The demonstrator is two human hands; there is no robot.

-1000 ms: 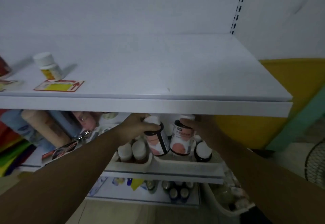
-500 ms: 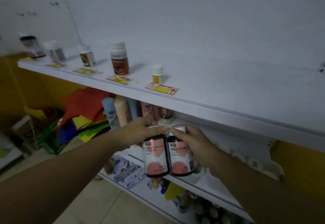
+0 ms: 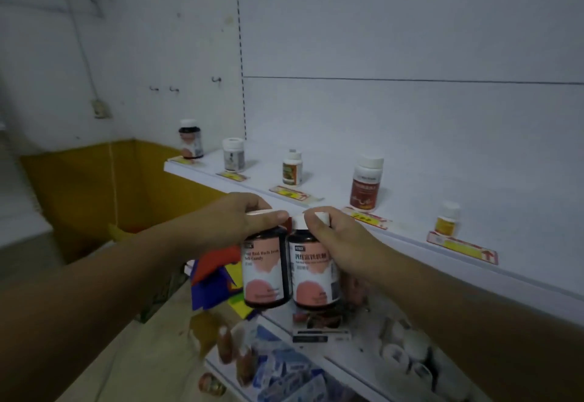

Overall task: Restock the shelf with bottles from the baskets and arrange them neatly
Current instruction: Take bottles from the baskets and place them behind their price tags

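My left hand [image 3: 234, 221] grips the cap of a dark bottle with a pink and white label [image 3: 264, 270]. My right hand [image 3: 335, 237] holds a matching dark bottle [image 3: 311, 275] by its cap and side. Both bottles hang upright, side by side and touching, just in front of and below the edge of the white shelf [image 3: 474, 278]. On the shelf stand several single bottles in a row: a same-looking dark bottle [image 3: 190, 139] at the far left, a white jar [image 3: 233, 154], a small green-labelled bottle [image 3: 292, 167], a red-labelled bottle [image 3: 366, 182] and a small yellow bottle [image 3: 446, 220].
Yellow price tags [image 3: 294, 194] lie along the shelf's front edge. Lower shelves hold boxes [image 3: 320, 329], blue packets [image 3: 284, 370] and white-capped items [image 3: 407, 348]. Coloured paper [image 3: 215, 278] sits below left. A yellow wall panel [image 3: 104, 186] is at the left.
Both hands lifted the two bottles out from the basket under the shelf up to the shelf's front edge. My view swung left, showing the row of bottles.
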